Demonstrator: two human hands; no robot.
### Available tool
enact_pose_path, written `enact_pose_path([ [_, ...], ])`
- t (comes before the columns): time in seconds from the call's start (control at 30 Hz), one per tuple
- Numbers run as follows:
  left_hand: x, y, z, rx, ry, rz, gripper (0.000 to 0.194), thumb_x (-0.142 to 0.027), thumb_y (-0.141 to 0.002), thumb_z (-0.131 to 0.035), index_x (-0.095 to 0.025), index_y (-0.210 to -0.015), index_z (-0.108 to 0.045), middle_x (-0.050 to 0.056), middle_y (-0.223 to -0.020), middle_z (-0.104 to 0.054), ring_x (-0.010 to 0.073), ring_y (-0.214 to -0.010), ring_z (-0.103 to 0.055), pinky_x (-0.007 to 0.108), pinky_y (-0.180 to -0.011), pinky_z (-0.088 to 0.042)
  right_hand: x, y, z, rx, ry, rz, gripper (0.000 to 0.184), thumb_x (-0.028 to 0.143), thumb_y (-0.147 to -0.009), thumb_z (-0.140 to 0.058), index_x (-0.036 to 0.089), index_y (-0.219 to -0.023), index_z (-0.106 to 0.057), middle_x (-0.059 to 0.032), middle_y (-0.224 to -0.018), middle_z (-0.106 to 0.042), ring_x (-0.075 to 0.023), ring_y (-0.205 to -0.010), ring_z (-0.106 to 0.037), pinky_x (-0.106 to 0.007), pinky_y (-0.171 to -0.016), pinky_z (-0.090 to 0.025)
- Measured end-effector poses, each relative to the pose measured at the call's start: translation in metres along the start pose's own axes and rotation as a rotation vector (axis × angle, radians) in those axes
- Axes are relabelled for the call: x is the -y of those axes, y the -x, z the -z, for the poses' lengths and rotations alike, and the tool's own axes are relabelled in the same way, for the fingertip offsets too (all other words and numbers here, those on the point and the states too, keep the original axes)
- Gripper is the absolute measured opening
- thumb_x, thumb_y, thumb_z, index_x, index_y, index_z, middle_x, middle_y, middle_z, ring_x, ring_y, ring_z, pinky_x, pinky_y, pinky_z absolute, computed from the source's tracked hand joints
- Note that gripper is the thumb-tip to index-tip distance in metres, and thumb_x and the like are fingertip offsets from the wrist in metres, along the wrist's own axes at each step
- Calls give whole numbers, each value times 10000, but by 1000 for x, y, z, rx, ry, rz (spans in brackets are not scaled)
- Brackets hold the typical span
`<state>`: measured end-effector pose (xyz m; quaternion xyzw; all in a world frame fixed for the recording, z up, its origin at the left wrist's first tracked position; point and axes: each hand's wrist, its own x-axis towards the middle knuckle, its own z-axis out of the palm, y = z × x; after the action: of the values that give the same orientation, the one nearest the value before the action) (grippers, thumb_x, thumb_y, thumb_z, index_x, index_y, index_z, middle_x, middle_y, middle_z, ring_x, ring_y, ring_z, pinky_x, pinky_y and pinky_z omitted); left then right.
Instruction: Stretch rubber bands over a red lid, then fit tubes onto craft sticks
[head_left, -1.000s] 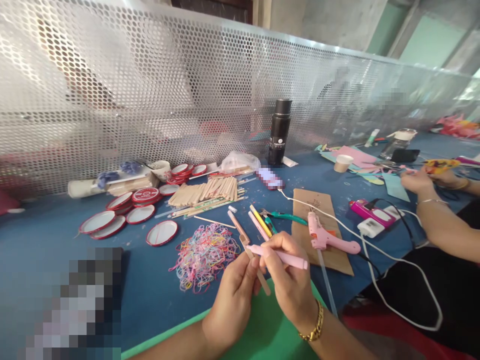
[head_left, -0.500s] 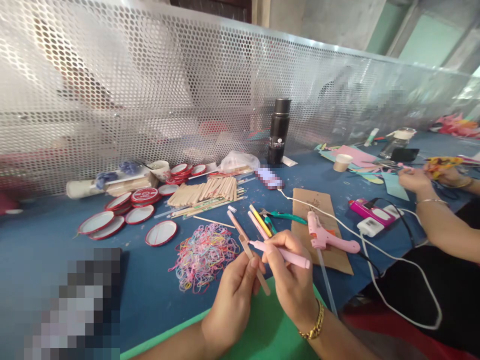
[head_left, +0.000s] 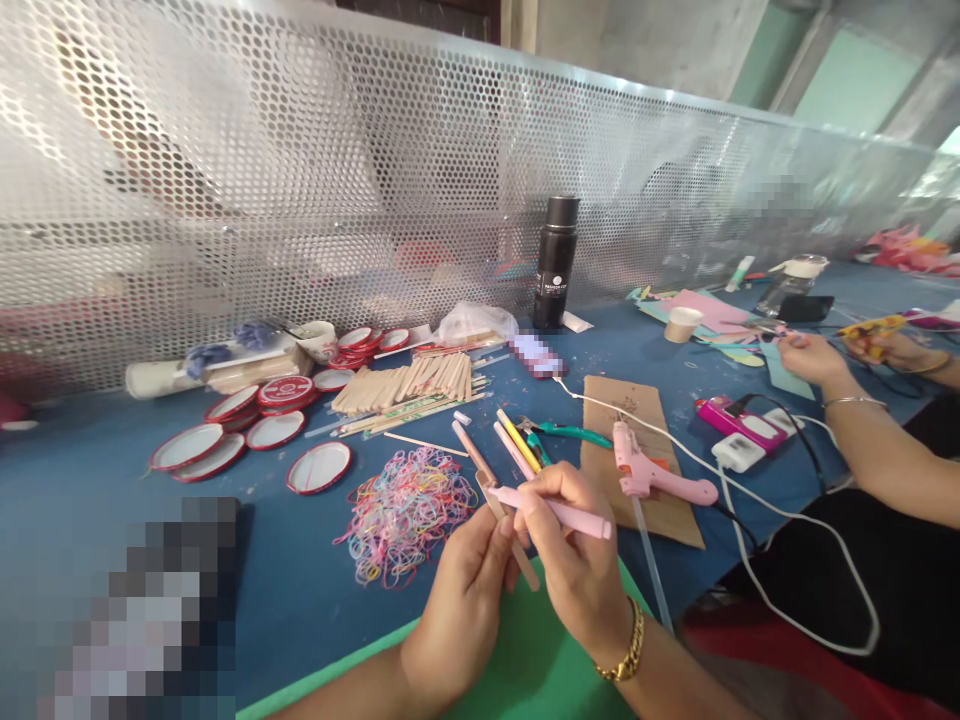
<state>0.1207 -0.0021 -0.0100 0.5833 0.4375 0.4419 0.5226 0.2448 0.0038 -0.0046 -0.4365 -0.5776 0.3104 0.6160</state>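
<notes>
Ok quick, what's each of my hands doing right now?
Left hand: closed, holding a wooden stick.
Right hand: closed, holding a pink marker.

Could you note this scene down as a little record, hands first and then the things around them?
Left hand: holds a flat wooden stick
Right hand: grips a pink marker, tip at the stick's far end; contact unclear
Under the hands: green surface
Left of the hands: tangle of colourful bands
Right of the hands: pink glue gun, partly over cardboard
Farther back: red-rimmed lids, wooden stick pile, upright black bottle
Far right: another person's hand
</notes>
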Motion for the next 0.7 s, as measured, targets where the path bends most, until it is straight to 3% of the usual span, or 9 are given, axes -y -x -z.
enact_pose_path([
  [0.7, -1, -2, -1, -14, -12, 9, 522, -671, -946, -488, -208, -707, -524, -45, -599, -434, 133, -551, -359, 249, -524, -306, -2, 0, 1, -31, 80, 27, 212, 289, -990, -534, 211, -804, -600, -24, -728, -631, -182, -694, -618, -308, -644, -482],
])
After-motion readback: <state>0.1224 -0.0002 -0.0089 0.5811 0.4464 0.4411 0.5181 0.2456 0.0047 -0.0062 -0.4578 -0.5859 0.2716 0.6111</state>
